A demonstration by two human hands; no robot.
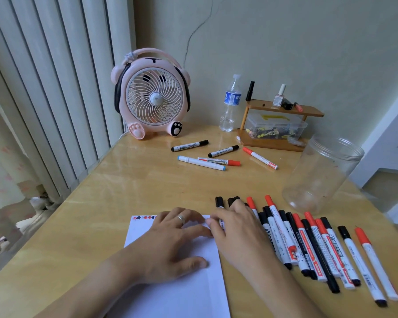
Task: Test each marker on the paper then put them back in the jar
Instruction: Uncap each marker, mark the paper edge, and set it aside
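1. Pressing my left hand [175,239] flat on the white paper [189,283], I keep its fingers straight and spread, a ring on one of them.
2. My right hand [233,228] lies at the paper's right edge, its fingers curled around a black-capped marker [219,203] whose cap sticks out on the far side of my knuckles.
3. Small red and black marks sit along the paper's far left corner.
4. Just right of my right hand, a row of markers [319,246] with red and black caps lies side by side on the counter [124,191], caps pointing far.
5. The clear jar [324,173] stands upright, with no lid on, on the far side of that row, toward the right, with nothing in it that I can make out.
6. Five more pens lie scattered farther away in the middle of the counter: two black-capped, two red-capped and a white one with blue ends [201,162].
7. At the far edge stand a pink fan [152,97], a water bottle [230,104] and a small wooden rack [278,125] holding a clear plastic box.
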